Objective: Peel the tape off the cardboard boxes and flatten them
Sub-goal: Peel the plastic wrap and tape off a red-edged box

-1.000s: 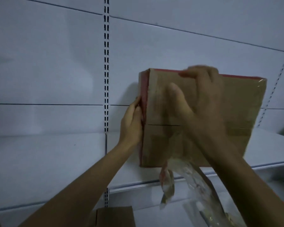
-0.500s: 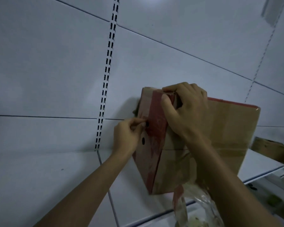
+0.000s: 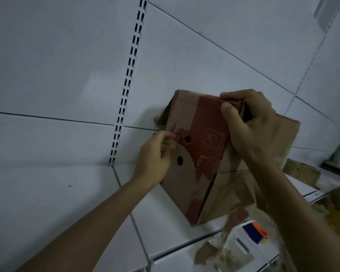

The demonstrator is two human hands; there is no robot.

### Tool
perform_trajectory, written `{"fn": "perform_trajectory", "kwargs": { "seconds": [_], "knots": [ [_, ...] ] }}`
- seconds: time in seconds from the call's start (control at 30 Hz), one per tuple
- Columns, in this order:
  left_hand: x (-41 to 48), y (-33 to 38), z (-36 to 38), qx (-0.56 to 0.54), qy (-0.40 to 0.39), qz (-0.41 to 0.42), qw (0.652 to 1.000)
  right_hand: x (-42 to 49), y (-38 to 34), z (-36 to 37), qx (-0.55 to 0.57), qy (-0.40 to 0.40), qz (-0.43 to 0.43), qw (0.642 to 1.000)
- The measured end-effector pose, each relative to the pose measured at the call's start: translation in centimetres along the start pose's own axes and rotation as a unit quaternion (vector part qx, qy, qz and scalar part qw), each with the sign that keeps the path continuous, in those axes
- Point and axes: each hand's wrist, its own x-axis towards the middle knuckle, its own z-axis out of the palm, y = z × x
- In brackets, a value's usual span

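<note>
At centre-left, my left hand (image 3: 155, 156) pinches the left edge of the box (image 3: 185, 185) beside two punched holes, on a tape end, I judge. Mid-frame, the box stands tilted on the shelf (image 3: 47, 203), scuffed where tape came away, not yet flattened. Centre-right, my right hand (image 3: 251, 130) grips its top corner. Peeled scraps (image 3: 204, 252) lie lower right.

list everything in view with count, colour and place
brown cardboard box with a red printed side: one, brown and red, on the shelf
white metal shelf: one, white, under the box
slotted white back panel: one, white, behind the box
crumpled clear tape: one clump, clear, below the box, bottom right
loose cardboard pieces: a few, brown, shelf at right
left hand: one, pinching the box's left edge
right hand: one, gripping the box's top corner
</note>
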Motion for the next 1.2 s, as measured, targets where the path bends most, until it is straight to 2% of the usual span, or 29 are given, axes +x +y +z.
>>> {"fn": "perform_trajectory", "kwargs": {
  "seconds": [0.1, 0.2, 0.3, 0.43, 0.53, 0.67, 0.77, 0.83, 1.03, 1.1, 1.2],
  "knots": [
    [-0.7, 0.7, 1.1, -0.029, 0.005, 0.056, 0.998, -0.1, 0.4, 0.2, -0.005, 0.008, -0.002, 1.000],
    [-1.0, 1.5, 1.4, -0.066, 0.014, 0.071, 0.995, -0.2, 0.5, 0.3, -0.007, 0.008, -0.005, 1.000],
    [-1.9, 1.9, 1.4, -0.051, 0.009, 0.052, 0.997, -0.1, 0.3, 0.4, -0.006, 0.007, -0.006, 1.000],
    [-4.8, 3.3, 4.2, 0.019, -0.010, -0.020, 1.000, -0.2, 0.1, 0.5, -0.010, 0.003, 0.006, 1.000],
    [-7.0, 4.8, 6.0, -0.027, -0.019, -0.030, 0.999, -0.3, 0.1, 0.5, -0.006, 0.005, 0.007, 1.000],
    [-7.1, 5.0, 5.3, -0.095, 0.069, -0.029, 0.993, -0.4, 0.1, 0.4, -0.006, 0.002, 0.006, 1.000],
    [-7.4, 5.0, 5.1, -0.056, 0.107, 0.043, 0.992, -0.2, 0.4, 0.5, 0.003, 0.009, -0.003, 1.000],
    [-7.6, 5.1, 4.9, -0.017, 0.107, 0.109, 0.988, -0.3, 0.7, 0.5, 0.006, 0.013, -0.011, 1.000],
    [-6.7, 5.1, 4.3, 0.112, 0.107, 0.236, 0.959, -0.3, 0.6, 0.5, 0.011, 0.022, -0.017, 1.000],
    [-6.2, 4.8, 3.5, 0.192, 0.086, 0.287, 0.935, -0.3, 0.4, 0.3, 0.012, 0.026, -0.016, 0.999],
    [-4.9, 4.7, 1.5, 0.298, 0.031, 0.372, 0.879, -0.3, 0.0, 0.0, 0.010, 0.015, -0.014, 1.000]
  ]
}}
